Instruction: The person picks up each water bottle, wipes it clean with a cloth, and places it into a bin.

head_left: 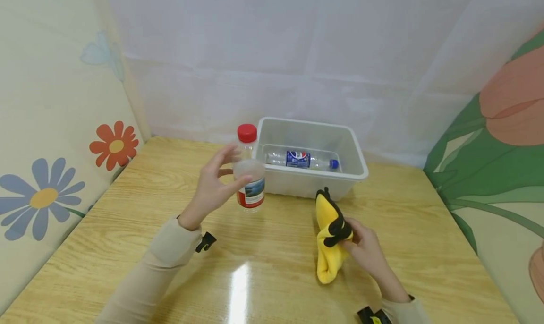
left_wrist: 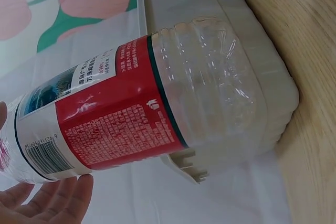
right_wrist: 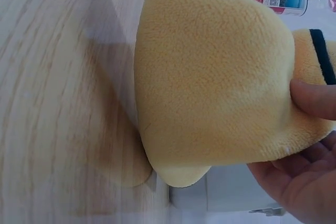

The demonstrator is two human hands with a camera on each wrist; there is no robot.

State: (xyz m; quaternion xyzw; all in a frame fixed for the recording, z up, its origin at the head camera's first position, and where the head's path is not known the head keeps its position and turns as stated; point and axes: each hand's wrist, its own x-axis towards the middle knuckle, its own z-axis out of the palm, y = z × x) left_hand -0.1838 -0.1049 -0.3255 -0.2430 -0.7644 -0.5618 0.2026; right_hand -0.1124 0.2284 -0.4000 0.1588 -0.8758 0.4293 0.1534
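Observation:
My left hand (head_left: 214, 182) grips a clear plastic bottle (head_left: 251, 191) with a red cap and a red, white and blue label. Its thumb and fingers lie round the bottle's upper body, and the bottle stands upright in the head view, overlapping the left end of a white plastic bin (head_left: 306, 183). In my right hand (head_left: 367, 248) is a yellow fleecy cloth (head_left: 329, 262) with black trim, pinched between thumb and fingers. The cloth hangs bunched in front of the bin. Close up in the right wrist view, the cloth (right_wrist: 215, 77) covers much of the scene.
Inside the bin lies a clear bottle with a blue label (head_left: 298, 159) and a blue cap. The bin stands at the back of a wooden table (head_left: 280, 248), before a white cloth backdrop (head_left: 255, 50). Flower-printed panels (head_left: 44, 196) rise at both sides.

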